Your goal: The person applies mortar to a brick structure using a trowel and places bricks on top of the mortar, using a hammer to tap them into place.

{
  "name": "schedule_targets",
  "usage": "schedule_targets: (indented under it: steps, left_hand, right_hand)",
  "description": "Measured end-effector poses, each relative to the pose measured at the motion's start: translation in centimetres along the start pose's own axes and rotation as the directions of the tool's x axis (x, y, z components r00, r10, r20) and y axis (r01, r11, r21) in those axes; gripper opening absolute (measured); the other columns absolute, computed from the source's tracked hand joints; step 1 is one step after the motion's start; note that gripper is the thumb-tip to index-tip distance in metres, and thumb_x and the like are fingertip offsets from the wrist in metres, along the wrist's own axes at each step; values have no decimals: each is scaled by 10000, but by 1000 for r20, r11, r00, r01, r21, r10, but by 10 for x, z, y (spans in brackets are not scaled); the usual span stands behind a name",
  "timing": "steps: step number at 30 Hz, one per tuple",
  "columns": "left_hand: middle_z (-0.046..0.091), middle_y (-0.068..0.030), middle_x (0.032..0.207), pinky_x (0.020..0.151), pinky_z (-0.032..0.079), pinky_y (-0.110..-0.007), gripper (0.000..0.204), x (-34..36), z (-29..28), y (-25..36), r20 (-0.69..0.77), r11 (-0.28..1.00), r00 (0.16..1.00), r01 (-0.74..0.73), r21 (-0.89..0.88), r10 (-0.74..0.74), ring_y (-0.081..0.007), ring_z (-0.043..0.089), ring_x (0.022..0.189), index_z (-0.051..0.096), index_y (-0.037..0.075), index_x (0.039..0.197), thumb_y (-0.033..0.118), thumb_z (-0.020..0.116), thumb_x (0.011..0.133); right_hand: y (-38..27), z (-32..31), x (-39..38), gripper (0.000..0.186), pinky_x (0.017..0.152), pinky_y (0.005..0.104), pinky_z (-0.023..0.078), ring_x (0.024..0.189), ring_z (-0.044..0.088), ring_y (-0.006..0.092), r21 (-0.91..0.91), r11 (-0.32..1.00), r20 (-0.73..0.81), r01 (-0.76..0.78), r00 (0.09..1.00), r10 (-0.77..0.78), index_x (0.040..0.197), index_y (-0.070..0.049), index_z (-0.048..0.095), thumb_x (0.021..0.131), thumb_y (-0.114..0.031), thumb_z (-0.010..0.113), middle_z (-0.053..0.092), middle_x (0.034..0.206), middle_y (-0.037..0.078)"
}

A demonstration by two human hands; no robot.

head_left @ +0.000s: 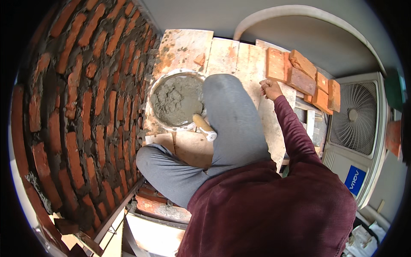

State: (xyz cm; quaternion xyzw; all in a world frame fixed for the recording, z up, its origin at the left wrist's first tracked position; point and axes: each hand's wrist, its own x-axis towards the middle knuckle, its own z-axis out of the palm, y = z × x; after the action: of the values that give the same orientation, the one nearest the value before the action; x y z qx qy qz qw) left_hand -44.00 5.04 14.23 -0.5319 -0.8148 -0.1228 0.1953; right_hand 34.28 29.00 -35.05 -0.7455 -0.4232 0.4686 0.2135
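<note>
My right hand (270,89) is over the pale boards, just left of the stacked bricks (301,80). Its fingers are curled in, and nothing shows between them. My left hand is out of sight. A round tub (150,109) of wet grey mortar (177,99) sits on the boards beside my bent knee. Against the tub's near rim rests a tool with a wooden handle (203,123), pale at its end; its working end is hidden by the tub and my leg.
A brick wall (85,107) with rough mortar joints rises close on the left. On the right stands an outdoor air-conditioner unit (353,128). A brick fragment (199,59) lies on the planks (222,53) beyond the tub. A pale pipe (295,10) curves along the grey wall.
</note>
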Motion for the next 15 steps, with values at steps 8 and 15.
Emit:
schedule_targets:
  steps: [8,15]
  left_hand:
    - [599,-129,1275,964,448,-339,412,14,8,0,52,998,998,28,-50,-25,-235,578,1135,622,26,1247,331,531,987]
    - [624,-154,1220,902,486,-340,381,-11,-7,45,-19,997,999,42,-64,-43,-261,614,1085,635,-18,1211,278,550,986]
  right_hand:
    - [-253,83,-99,432,873,453,508,951,667,372,-412,435,573,801,599,-560,1167,-8,628,1008,-365,444,681,1041,231]
    - [-191,164,-91,990,979,403,462,1127,592,401,-369,500,879,783,468,-85,1506,-35,123,792,-373,719,558,1235,335]
